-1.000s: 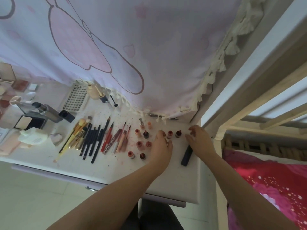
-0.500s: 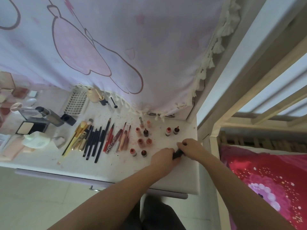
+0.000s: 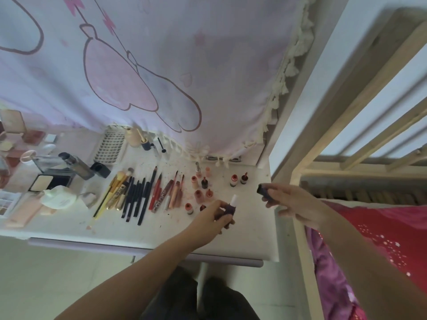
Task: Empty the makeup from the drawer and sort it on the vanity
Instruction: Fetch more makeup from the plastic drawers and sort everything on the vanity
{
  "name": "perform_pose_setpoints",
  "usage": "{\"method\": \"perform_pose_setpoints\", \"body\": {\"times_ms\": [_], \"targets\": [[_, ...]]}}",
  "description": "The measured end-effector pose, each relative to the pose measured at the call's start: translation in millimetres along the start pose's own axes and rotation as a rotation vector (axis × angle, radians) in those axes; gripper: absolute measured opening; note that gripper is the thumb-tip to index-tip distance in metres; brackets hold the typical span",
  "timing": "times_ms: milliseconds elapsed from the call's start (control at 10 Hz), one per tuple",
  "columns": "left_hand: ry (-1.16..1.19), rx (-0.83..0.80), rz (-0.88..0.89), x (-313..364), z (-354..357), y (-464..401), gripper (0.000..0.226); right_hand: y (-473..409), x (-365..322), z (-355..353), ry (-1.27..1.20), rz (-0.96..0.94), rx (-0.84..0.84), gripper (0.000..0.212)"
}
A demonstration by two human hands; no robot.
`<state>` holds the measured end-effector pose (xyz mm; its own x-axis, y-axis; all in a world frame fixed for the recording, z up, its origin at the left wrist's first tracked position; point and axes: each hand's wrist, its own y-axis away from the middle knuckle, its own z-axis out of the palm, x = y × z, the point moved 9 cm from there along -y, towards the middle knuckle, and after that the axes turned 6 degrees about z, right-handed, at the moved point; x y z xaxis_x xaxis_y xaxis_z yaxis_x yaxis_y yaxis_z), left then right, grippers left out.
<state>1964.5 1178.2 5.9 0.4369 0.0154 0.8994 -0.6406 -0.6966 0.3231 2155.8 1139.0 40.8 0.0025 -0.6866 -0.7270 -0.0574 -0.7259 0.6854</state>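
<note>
**Lipstick uncapped over the bench: check shade, recap, file with its kind**

Left hand (image 3: 213, 215) gripping dark lipstick base (image 3: 228, 210), pale bullet up, held just above right part of bench (image 3: 251, 239). Right hand (image 3: 293, 204) pinching dark cap (image 3: 262, 189) off to the right, near bench edge, well apart from base. Both grips narrow, each closed round its own piece.

Sorted already: brushes and pencils (image 3: 138, 195) in a row, mid-bench; small lip bottles (image 3: 198, 195) standing in a cluster just left of left hand; two more bottles (image 3: 238, 180) further back. Compacts and palettes (image 3: 46, 183) far left.

Probably a shade check before placing. Keep base upright, bullet clear of fingers. Bring cap straight down over bullet, not at a slant, to avoid smearing. Set down beside lip cluster without knocking the near bottles, which look easily toppled. Drawer state not visible
</note>
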Motion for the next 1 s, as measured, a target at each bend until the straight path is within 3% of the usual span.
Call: {"method": "perform_pose_setpoints", "body": {"times_ms": [100,200,300,400,800,900,1000], "targets": [[-0.058,0.071,-0.013,0.6,5.7,-10.3,0.019,-11.2,23.8,17.0,-0.125,0.025,-0.015,0.023],[-0.22,0.177,0.023,2.9,3.7,-17.2,0.018,-26.3,36.7,14.6,-0.078,-0.019,0.154,0.02],[-0.28,0.334,0.04,6.9,-1.9,-20.0,0.018,-33.7,28.2,11.8,0.205,-0.179,0.377,0.023],[-0.204,0.379,0.028,6.0,1.2,-26.2,0.011,-40.1,20.6,16.3,0.382,-0.279,0.496,0.028],[-0.264,0.358,-0.042,-16.1,13.5,-38.0,0.011,-71.5,30.9,38.6,0.59,-0.332,0.514,0.022],[-0.255,0.357,-0.062,-16.2,13.7,-37.6,0.01,-70.4,32.5,36.9,0.548,-0.304,0.497,0.034],[-0.258,0.308,-0.069,-23.9,16.6,-24.5,0.025,-64.8,34.3,28.0,0.509,-0.211,0.439,0.053]]}}
